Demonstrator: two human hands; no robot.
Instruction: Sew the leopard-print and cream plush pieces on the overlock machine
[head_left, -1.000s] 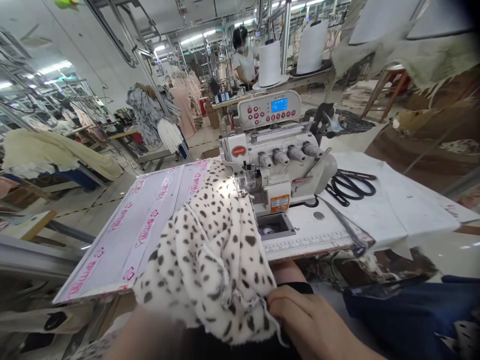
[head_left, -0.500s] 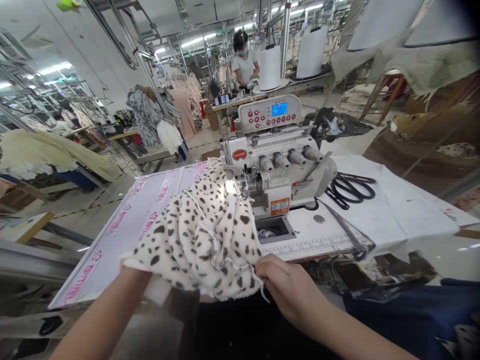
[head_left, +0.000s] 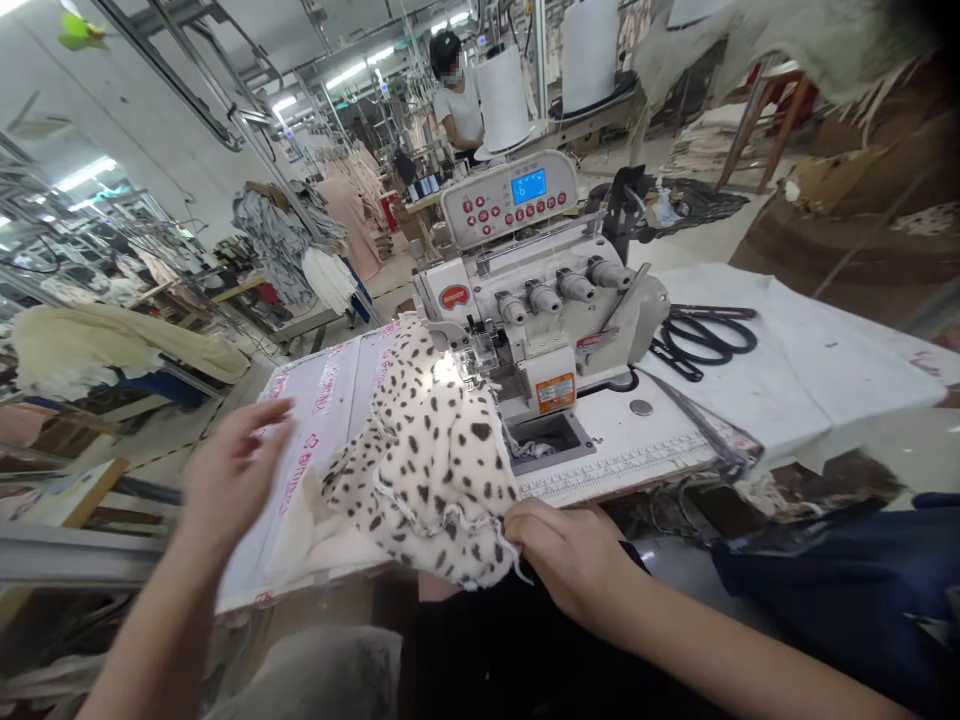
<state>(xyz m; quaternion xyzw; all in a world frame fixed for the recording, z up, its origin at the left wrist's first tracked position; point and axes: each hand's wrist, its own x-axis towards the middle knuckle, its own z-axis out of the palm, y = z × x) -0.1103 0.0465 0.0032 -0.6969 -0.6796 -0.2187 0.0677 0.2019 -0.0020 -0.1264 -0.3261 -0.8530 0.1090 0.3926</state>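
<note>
Cream spotted fleece fabric point(head_left: 427, 470) lies bunched on the feed side of an overlock sewing machine point(head_left: 525, 290), its front end up at the presser foot point(head_left: 476, 365). The lower part droops toward the person's lap. Work in hand looks like feeding this fabric at the foot.

Right hand point(head_left: 562, 560) sits at the near edge, fingers together and clamped on the fabric. Left hand point(head_left: 232, 475) is off the fabric, fingers apart, above a white printed board point(head_left: 307, 440) with pink lettering; contact with the board can't be told.

Right of the machine, black-handled scissors point(head_left: 705, 335) lie on a white sheet point(head_left: 825, 370), and a ruler scale point(head_left: 622, 465) runs along the surface point(head_left: 600, 430). Needle area is lost under fabric and glare. Right thumb is hidden. A co-worker point(head_left: 457, 100) stands far back.
</note>
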